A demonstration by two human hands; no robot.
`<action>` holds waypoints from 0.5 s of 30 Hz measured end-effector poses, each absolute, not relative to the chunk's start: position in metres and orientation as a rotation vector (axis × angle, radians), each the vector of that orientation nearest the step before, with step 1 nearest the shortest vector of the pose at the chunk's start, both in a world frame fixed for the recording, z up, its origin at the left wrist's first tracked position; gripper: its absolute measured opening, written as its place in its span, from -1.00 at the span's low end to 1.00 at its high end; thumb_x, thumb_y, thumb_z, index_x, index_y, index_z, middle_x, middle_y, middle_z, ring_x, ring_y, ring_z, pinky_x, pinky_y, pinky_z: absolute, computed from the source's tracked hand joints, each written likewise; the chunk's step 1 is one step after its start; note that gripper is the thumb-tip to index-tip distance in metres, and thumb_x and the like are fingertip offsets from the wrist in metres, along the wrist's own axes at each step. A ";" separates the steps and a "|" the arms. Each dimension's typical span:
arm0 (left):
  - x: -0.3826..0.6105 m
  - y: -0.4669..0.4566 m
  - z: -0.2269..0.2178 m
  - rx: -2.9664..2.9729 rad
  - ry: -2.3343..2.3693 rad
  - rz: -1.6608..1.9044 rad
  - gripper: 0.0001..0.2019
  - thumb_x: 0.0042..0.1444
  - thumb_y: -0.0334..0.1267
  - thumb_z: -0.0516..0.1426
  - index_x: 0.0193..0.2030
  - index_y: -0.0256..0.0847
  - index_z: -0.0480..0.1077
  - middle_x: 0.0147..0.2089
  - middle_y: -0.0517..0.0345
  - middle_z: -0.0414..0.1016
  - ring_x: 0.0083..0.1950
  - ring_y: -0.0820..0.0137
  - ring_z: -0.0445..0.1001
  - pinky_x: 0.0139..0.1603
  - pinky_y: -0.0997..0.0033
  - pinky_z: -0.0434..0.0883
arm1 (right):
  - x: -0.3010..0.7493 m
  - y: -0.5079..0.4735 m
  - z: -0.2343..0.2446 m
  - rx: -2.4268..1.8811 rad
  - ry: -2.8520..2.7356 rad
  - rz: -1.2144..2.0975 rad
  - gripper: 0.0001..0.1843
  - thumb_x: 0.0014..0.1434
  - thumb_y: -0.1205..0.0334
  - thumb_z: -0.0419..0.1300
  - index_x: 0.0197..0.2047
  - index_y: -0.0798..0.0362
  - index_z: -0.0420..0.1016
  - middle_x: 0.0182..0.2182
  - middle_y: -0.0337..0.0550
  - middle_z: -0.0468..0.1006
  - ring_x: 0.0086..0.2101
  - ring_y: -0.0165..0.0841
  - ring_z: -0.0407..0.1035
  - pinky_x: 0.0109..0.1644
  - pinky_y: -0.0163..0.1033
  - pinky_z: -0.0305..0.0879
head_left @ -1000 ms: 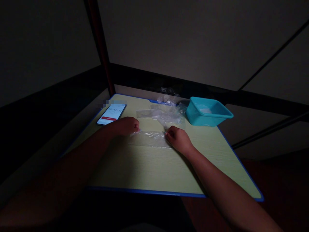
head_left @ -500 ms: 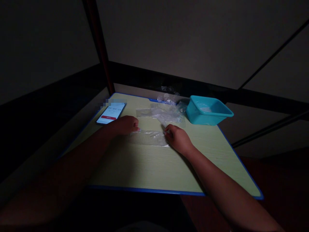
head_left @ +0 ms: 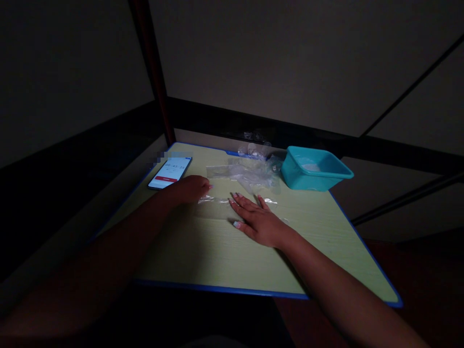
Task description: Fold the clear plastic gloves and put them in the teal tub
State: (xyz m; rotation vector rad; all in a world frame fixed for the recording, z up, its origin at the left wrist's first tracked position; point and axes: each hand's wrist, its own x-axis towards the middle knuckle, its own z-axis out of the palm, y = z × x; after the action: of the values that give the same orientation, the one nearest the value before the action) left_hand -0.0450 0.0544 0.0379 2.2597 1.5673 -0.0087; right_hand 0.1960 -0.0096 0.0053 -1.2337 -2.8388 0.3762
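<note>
A clear plastic bag (head_left: 216, 209) lies flat across the middle of the pale table (head_left: 232, 256). My right hand (head_left: 259, 221) rests palm down on it, fingers outstretched and pointing left. At the bag's left end, my left hand (head_left: 195, 188) is closed, its fingertips pinching the upper left edge. Part of the bag is covered by my right hand, and its right end shows beyond the fingers. Just behind the hands lies a loose heap of more clear plastic bags (head_left: 250, 175).
A turquoise plastic basket (head_left: 308, 182) stands at the back right with something pale inside. Beyond my left hand, a phone (head_left: 168, 175) showing a running timer lies at the table's left side. Crumpled clear plastic (head_left: 253, 150) sits at the back edge. Dark panels rise behind the table.
My right hand has let go of the bag's right edge and now lies spread flat on the bag. My left hand stays pinched at the left end. The bag reaches further right.
</note>
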 end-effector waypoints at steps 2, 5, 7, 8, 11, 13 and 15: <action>-0.046 0.055 0.039 2.249 1.565 -0.018 -0.72 0.18 -0.25 -0.08 -0.46 -0.25 0.37 -0.34 0.03 0.50 -0.32 0.35 0.42 -0.33 0.45 0.23 | 0.196 -0.009 0.005 -1.249 -2.849 0.382 -0.33 0.36 -0.03 -0.11 0.43 -0.01 -0.19 0.39 -0.01 -0.19 0.36 -0.21 -0.23 0.33 0.26 -0.41; -0.049 0.057 0.040 2.222 1.584 -0.038 -0.67 0.20 -0.19 -0.08 -0.47 -0.26 0.38 -0.39 0.03 0.50 -0.37 0.36 0.41 -0.37 0.44 0.21 | 0.196 -0.009 0.004 -1.254 -2.858 0.376 -0.30 0.35 -0.05 -0.11 0.43 0.04 -0.21 0.39 0.00 -0.21 0.36 -0.22 -0.25 0.34 0.25 -0.41; -0.051 0.057 0.039 2.209 1.605 -0.040 -0.67 0.18 -0.14 -0.05 -0.44 -0.27 0.39 -0.37 0.02 0.51 -0.36 0.34 0.42 -0.39 0.45 0.21 | 0.196 -0.009 0.004 -1.247 -2.857 0.371 -0.29 0.35 -0.06 -0.11 0.43 0.04 -0.21 0.39 0.01 -0.21 0.36 -0.20 -0.25 0.33 0.27 -0.41; -0.052 0.058 0.038 2.205 1.612 -0.038 -0.69 0.16 -0.12 -0.02 -0.42 -0.26 0.40 -0.35 0.02 0.51 -0.34 0.34 0.43 -0.39 0.45 0.20 | 0.197 -0.009 0.003 -1.242 -2.855 0.370 -0.29 0.35 -0.07 -0.11 0.43 0.02 -0.21 0.39 0.01 -0.21 0.36 -0.19 -0.25 0.33 0.28 -0.40; -0.053 0.058 0.037 2.195 1.612 -0.027 -0.77 0.07 -0.13 0.07 -0.37 -0.25 0.42 -0.31 0.05 0.53 -0.30 0.33 0.44 -0.38 0.47 0.21 | 0.196 -0.009 0.003 -1.232 -2.849 0.366 -0.30 0.34 -0.07 -0.10 0.43 -0.03 -0.20 0.39 0.00 -0.20 0.36 -0.17 -0.24 0.32 0.31 -0.39; -0.053 0.057 0.037 2.186 1.604 -0.025 -0.83 0.02 -0.19 0.10 -0.39 -0.24 0.42 -0.32 0.08 0.54 -0.29 0.34 0.45 -0.38 0.48 0.22 | 0.196 -0.009 0.004 -1.233 -2.849 0.368 -0.32 0.34 -0.07 -0.10 0.43 -0.06 -0.19 0.39 -0.01 -0.21 0.36 -0.16 -0.24 0.31 0.33 -0.38; -0.053 0.057 0.037 2.177 1.601 -0.020 -0.87 0.00 -0.23 0.10 -0.41 -0.24 0.41 -0.33 0.10 0.54 -0.29 0.34 0.45 -0.38 0.48 0.23 | 0.195 -0.009 0.006 -1.250 -2.848 0.363 -0.32 0.34 -0.06 -0.08 0.43 -0.08 -0.18 0.39 -0.02 -0.23 0.36 -0.16 -0.25 0.30 0.34 -0.40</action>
State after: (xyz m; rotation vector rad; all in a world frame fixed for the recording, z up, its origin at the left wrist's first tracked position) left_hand -0.0533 0.0575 0.0368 2.1772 1.6012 -0.0197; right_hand 0.1951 -0.0093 0.0058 -1.2504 -2.8476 0.3626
